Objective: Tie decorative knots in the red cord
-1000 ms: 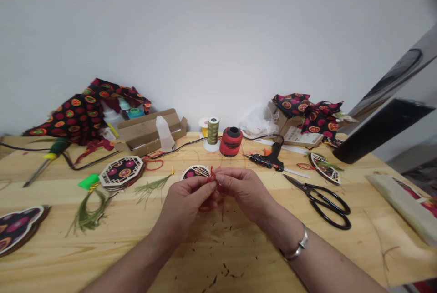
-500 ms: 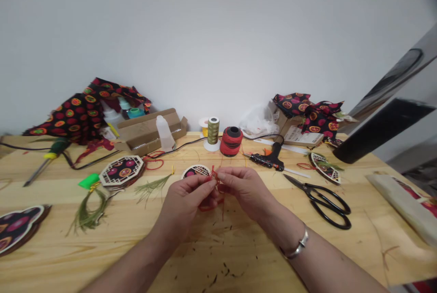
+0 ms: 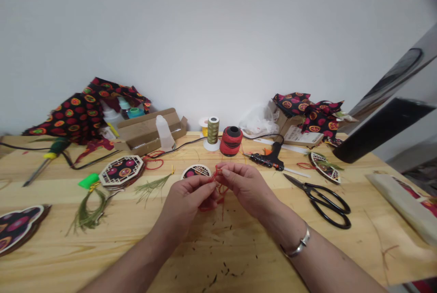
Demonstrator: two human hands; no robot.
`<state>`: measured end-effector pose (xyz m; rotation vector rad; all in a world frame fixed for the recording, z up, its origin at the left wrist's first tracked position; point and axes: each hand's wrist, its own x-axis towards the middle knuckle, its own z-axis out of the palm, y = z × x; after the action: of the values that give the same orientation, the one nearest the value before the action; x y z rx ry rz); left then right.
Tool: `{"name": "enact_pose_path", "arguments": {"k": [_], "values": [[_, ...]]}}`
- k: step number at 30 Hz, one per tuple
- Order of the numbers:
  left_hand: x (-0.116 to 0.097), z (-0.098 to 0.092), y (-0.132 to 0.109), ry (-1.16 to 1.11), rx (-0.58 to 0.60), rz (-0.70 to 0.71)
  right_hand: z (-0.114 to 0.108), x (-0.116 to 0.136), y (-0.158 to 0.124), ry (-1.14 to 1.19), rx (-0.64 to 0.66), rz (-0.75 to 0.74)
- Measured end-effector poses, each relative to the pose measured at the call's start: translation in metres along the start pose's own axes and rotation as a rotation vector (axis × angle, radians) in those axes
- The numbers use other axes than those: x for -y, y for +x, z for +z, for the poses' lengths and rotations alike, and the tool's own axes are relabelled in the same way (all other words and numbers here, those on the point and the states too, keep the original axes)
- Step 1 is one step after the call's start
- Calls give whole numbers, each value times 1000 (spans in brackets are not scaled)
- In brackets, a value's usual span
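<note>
Several small dark scraps (image 3: 214, 279) lie on the worktop (image 3: 85, 252) toward its front edge; a silver bracelet (image 3: 302, 244) sits on our right wrist; at the left edge we see part of a cloud-shaped panel (image 3: 18, 224), and by the right edge a pale flat bundle (image 3: 396, 202). We have our left hand (image 3: 187, 195) and right hand (image 3: 249, 188) close together above the middle of the worktop, thumbs and fingers of both pinched on a red cord (image 3: 215, 173); the cord spans the fingertips, and part of it loops below them; whether the fingertips themselves touch, we cannot tell. Between our right hand and the right edge lie black scissors (image 3: 308, 187); toward the left edge we see a looped olive tassel (image 3: 88, 211), a green tag (image 3: 89, 181), an octagonal panel (image 3: 122, 172) and a screwdriver (image 3: 48, 159); just past our left hand is a round panel (image 3: 196, 170), partly hidden; farther right lies a glue gun (image 3: 268, 161). Near the far edge stand a red spool (image 3: 231, 143), an olive spool (image 3: 213, 131) and a translucent bottle (image 3: 164, 133), this last beside an open carton (image 3: 143, 133); patterned cloth (image 3: 82, 111) is heaped toward the far left corner; a black tube (image 3: 378, 131) leans near the far right corner.
</note>
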<state>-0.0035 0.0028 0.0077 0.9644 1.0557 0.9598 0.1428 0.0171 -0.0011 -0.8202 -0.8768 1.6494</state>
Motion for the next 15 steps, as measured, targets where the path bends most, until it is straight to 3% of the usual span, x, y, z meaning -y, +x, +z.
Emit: {"name": "enact_pose_path", "arguments": {"k": [15], "values": [[-4, 2, -2, 33, 18, -30, 2, 9, -5, -133, 68, 153]]}}
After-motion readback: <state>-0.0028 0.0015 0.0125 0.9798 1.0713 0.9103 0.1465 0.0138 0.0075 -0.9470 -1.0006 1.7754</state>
